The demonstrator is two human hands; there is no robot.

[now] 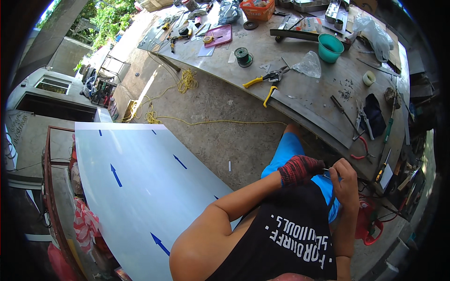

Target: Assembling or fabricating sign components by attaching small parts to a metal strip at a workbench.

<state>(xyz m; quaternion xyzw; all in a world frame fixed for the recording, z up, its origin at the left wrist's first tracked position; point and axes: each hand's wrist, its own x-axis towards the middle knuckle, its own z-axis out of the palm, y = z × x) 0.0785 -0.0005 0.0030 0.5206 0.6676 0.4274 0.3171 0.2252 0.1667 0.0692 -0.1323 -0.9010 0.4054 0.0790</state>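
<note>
My left hand, in a red and black knit glove, is closed in front of my waist at the right. Beside it, my bare right hand is raised with its fingers pinched together. A small shiny piece shows between the two hands, too small and covered to name. Both hands are just off the near corner of the workbench. Closest to them on the bench lie red-handled pliers and a yellow-handled tool.
Yellow-handled snips, a green wire spool, a teal bucket and an orange basket are on the bench. A large pale sheet with blue arrows stretches along my left. Yellow cord crosses the concrete floor.
</note>
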